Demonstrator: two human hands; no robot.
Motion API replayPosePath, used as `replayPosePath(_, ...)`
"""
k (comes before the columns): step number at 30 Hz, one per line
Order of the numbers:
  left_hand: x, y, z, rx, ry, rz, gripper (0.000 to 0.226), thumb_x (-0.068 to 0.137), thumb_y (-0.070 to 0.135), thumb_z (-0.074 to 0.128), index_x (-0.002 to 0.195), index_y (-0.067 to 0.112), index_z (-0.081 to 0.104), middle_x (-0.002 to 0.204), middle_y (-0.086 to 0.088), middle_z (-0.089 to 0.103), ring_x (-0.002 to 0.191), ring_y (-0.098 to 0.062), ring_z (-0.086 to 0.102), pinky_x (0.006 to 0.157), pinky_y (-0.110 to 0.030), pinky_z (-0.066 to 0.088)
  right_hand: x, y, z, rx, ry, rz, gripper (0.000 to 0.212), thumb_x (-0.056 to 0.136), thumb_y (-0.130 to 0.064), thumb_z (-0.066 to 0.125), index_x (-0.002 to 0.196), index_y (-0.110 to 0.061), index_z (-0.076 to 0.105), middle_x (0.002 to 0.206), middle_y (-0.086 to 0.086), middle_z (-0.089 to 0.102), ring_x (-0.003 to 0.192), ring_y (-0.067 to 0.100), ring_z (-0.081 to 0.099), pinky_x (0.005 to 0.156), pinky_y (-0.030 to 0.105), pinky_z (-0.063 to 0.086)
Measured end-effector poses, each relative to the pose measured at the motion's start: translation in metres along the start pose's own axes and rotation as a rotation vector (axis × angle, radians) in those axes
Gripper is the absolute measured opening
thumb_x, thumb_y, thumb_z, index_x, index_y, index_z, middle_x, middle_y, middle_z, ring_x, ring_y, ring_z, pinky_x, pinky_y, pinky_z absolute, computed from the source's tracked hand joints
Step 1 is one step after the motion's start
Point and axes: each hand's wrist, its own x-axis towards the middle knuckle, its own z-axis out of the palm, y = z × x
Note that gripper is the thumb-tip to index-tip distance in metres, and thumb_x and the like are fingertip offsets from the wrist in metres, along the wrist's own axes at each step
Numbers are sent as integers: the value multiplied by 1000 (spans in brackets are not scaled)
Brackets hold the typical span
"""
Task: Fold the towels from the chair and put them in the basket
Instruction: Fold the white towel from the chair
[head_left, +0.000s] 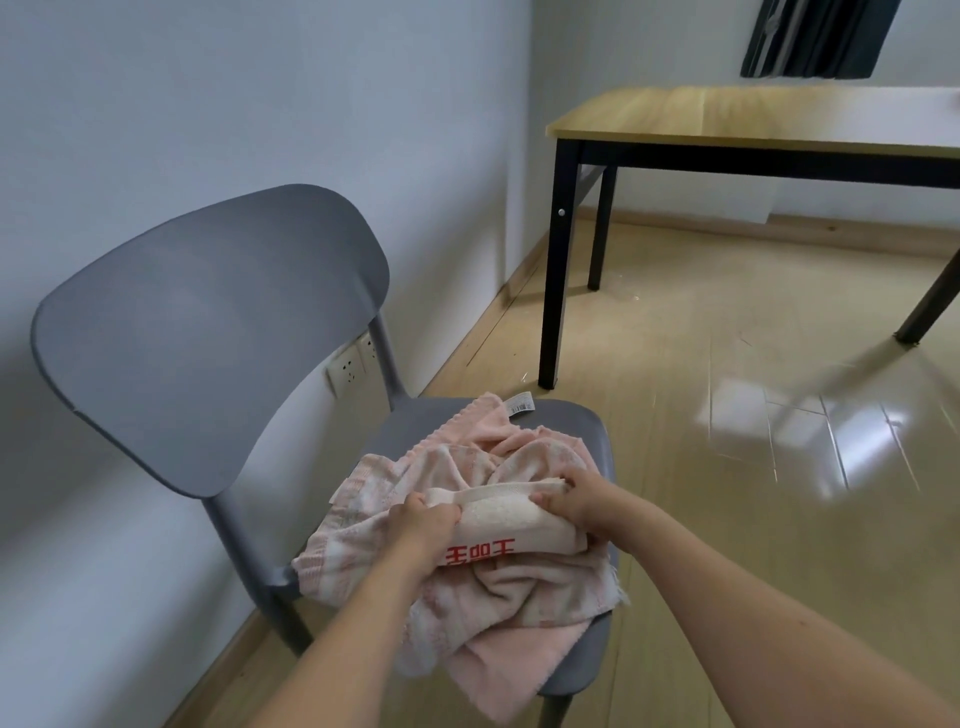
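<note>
Towels (498, 587) lie in a messy pink heap on the seat of the grey chair (208, 332), and I am at the pick-up step. My left hand (423, 522) pinches one end of the cream towel (511, 525) on top, the one with red letters. My right hand (574, 496) grips the other end, fingers curled round the edge. I think nothing is folded yet. Next I should lift this towel free of the pile, hold it out flat, and fold it in half. I cannot see the basket from here, so I will have to look for it. A wooden table (727, 111) stands well apart, by the far wall.
</note>
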Motion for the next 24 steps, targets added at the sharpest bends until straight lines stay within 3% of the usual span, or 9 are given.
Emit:
replayPosePath(5,-22,15,-16,104,-75,4,67,77,45,58,136,20,41,138,-7,36,115,-30,50,94,-43,50,-15,-7,3,-40,127,-73,49,90,-45,55,132,-21,44,124,5,52,98,21,51,68,29,46)
replayPosePath(8,-32,20,-31,121,-111,40,81,65,60,60,135,24,41,136,-8,46,116,-31,53,97,-47,48,-21,-11,-1,142,145,-66,57,80,-49,66,129,-27,48,130,8,45,108,26,52,88,38,51)
replayPosePath(10,-42,27,-41,25,-140,68,70,77,53,64,134,19,41,126,-11,57,108,-31,60,95,-49,50,-30,-20,-10,335,79,-48,54,80,-43,70,125,-23,50,125,11,50,102,26,57,82,38,54)
replayPosePath(13,-62,44,-53,-207,-185,90,36,92,23,60,121,12,43,108,-21,62,78,-33,66,72,-48,57,-49,-35,-24,574,-95,-16,42,86,-27,67,122,-15,50,113,13,60,85,26,63,60,32,54)
replayPosePath(16,-77,58,-55,-234,-226,117,26,94,13,50,119,20,45,101,-18,60,72,-29,63,55,-37,57,-68,-47,-29,615,-102,50,25,86,-28,58,105,-11,58,90,9,62,70,22,61,51,24,52)
replayPosePath(18,-85,64,-51,-220,-241,133,22,93,19,48,114,17,53,90,-15,64,69,-28,66,58,-35,56,-72,-56,-27,638,-8,65,34,81,-42,57,100,-14,60,85,7,63,68,22,63,53,23,55)
replayPosePath(21,-90,72,-38,-248,-191,131,38,86,50,58,101,16,58,88,-14,69,74,-29,69,67,-37,57,-48,-48,-24,704,84,35,78,53,-69,71,111,-18,64,101,12,69,84,30,70,75,47,59)
replayPosePath(22,-88,74,-31,-249,-163,133,45,81,58,61,99,17,57,91,-13,69,78,-30,70,69,-37,59,-41,-43,-24,729,121,33,80,51,-71,72,110,-18,64,102,13,69,85,32,70,77,50,58)
replayPosePath(24,-80,78,-19,-282,-96,148,48,81,60,61,99,16,56,93,-12,68,81,-29,70,69,-39,60,-50,-46,-28,765,224,57,67,60,-67,70,102,-16,62,98,11,67,84,30,69,76,46,59)
